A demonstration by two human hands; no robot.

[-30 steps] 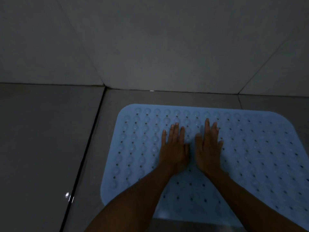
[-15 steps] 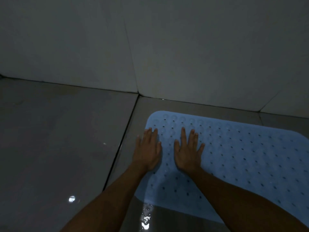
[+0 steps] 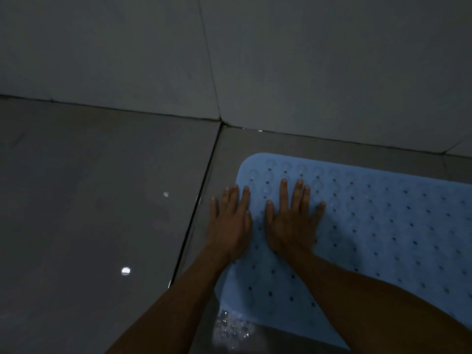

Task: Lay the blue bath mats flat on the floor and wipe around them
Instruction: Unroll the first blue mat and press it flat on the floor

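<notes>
Two hands lie flat, side by side, at the left end of a blue bath mat [image 3: 383, 238] on a grey tiled floor [image 3: 89, 213]. The left hand [image 3: 228, 226] sits across the mat's left edge: its fingers are straight and close together, palm down, with the little finger side over the bare tile and the index side on the mat. The right hand [image 3: 291, 221] rests wholly on the mat, fingers straight and slightly fanned, the thumb pointing toward the left hand and the little finger spread out to the right. Neither hand curls round or pinches anything; both press down with open palms. Both forearms reach in from the bottom of the view.

The mat lies flat on the floor, its rounded far-left corner near the foot of the wall [image 3: 306, 60], with a strip of bare tile between them. It runs off the right edge of the view. Rows of small dark holes dot its surface, and raised round bumps show along its far edge. A dark grout line [image 3: 196, 213] runs just left of the mat, passing close by the left hand. Wet, shiny droplets [image 3: 232, 325] glint on the floor at the mat's near edge, and two small bright reflections show on the tile to the left.
</notes>
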